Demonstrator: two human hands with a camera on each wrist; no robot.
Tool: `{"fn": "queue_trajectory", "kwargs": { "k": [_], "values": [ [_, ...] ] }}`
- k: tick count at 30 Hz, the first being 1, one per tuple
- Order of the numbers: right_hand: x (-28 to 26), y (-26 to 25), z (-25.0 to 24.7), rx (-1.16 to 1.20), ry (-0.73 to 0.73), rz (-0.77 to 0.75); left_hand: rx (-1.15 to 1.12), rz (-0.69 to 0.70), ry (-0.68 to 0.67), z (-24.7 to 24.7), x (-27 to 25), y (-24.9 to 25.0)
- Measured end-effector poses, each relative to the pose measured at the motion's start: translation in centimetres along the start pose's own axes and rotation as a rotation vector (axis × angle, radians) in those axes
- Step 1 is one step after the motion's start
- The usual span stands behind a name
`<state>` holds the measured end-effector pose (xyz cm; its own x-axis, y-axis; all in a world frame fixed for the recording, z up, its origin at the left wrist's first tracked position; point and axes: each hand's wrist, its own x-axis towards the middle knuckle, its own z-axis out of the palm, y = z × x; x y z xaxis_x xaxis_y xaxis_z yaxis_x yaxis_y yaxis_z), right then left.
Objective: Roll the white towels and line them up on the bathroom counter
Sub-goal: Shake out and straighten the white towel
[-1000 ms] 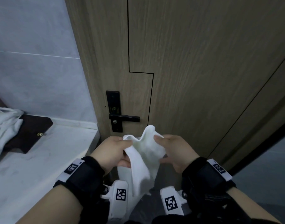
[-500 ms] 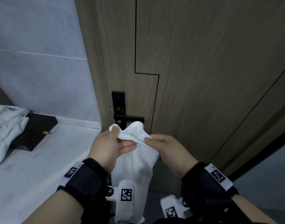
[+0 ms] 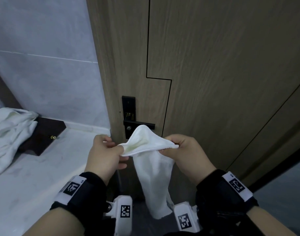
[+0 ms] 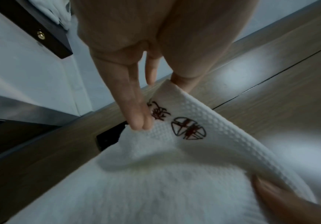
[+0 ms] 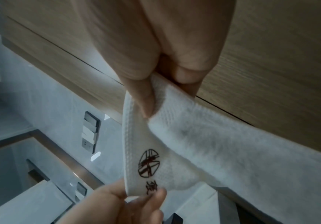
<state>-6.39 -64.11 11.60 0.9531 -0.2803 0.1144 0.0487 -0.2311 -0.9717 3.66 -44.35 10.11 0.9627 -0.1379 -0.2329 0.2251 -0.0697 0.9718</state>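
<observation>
A small white towel (image 3: 151, 171) hangs in the air in front of the door, off the right end of the counter. My left hand (image 3: 105, 154) pinches its top hem at the left and my right hand (image 3: 185, 150) pinches the hem at the right, the edge stretched between them. The wrist views show the waffle-weave hem with a dark red embroidered logo (image 4: 189, 128) (image 5: 149, 162) between my fingers. The towel's lower end dangles between my wrists. Crumpled white towels (image 3: 8, 133) lie at the counter's far left.
The white marble counter (image 3: 35, 181) runs along the left, with a dark wooden box (image 3: 43, 135) under the towel pile. A wooden door (image 3: 214, 82) with a black lever handle (image 3: 139, 124) stands straight ahead. Grey tiled wall behind the counter.
My hands have pulled apart along the towel's top hem, spreading it wider. The towel has risen slightly in front of the door handle.
</observation>
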Motion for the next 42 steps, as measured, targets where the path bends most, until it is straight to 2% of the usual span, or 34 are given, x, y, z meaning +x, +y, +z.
{"fn": "queue_trajectory", "kwargs": {
  "k": [4,11,14,18,22,25,28,30,35,39,42],
  "values": [
    [0.2,0.0,-0.4,0.022,-0.038,-0.018,0.108,0.018,-0.082,-0.6,0.1,-0.7],
    [1.1,0.8,-0.7,0.129,-0.017,0.080,0.213,0.176,0.019,-2.9,0.4,-0.2],
    [1.5,0.9,-0.3,0.163,-0.017,0.077,0.340,0.280,-0.062,-3.7,-0.3,0.4],
    [1.9,1.0,0.6,0.212,-0.011,0.052,0.286,0.365,-0.194,-4.6,-1.5,0.7],
    [2.3,0.7,1.3,0.251,-0.065,0.017,0.363,0.406,-0.310,-5.7,-2.4,0.2],
    [2.7,0.4,1.9,0.273,-0.125,-0.012,0.524,0.391,-0.254,-5.8,-2.0,-0.7],
    [3.3,0.3,2.6,0.271,-0.179,-0.026,0.485,0.261,-0.121,-6.3,-1.5,-2.0],
    [3.6,0.3,3.0,0.216,-0.190,-0.026,0.426,0.228,-0.047,-6.8,-1.5,-2.8],
    [4.0,0.5,3.5,0.080,-0.197,0.021,0.405,0.265,0.100,-8.3,-1.0,-2.5],
    [4.1,0.2,3.2,0.083,-0.275,0.070,0.437,0.338,0.151,-9.2,-0.8,-1.4],
    [4.4,-0.2,2.7,0.063,-0.276,0.036,0.396,0.368,0.160,-9.4,-0.8,-0.8]
  ]
}}
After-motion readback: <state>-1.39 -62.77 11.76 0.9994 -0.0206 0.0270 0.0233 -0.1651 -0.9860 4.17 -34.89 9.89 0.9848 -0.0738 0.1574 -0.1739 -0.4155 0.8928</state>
